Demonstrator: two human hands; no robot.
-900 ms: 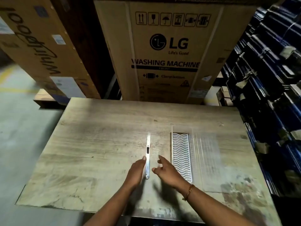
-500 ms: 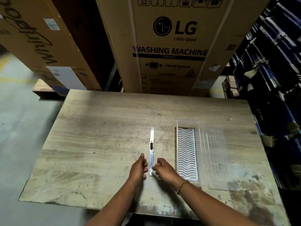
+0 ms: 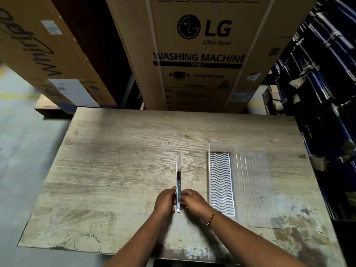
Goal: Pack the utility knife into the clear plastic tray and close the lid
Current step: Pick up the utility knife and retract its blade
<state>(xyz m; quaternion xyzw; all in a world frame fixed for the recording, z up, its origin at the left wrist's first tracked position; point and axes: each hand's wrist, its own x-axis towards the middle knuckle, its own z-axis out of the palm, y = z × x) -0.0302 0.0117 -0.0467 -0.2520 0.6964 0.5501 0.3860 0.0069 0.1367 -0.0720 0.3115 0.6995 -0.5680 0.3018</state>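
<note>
A slim silver utility knife [image 3: 178,171] with a black slider lies lengthwise on the wooden table [image 3: 115,151], its blade end pointing away from me. My left hand [image 3: 165,202] and my right hand [image 3: 193,201] pinch its near end from either side. To the right lies the clear plastic tray [image 3: 222,182] with a white wavy insert. Its clear lid [image 3: 259,187] lies flat and open further right.
Large cardboard appliance boxes [image 3: 194,54] stand just behind the table's far edge. Dark blue stacked goods [image 3: 327,93] line the right side. Concrete floor [image 3: 23,151] is on the left. A gold bracelet is on my right wrist.
Both hands have closed in from beside the knife onto its near end. The camera has tilted down and moved closer to the table.
</note>
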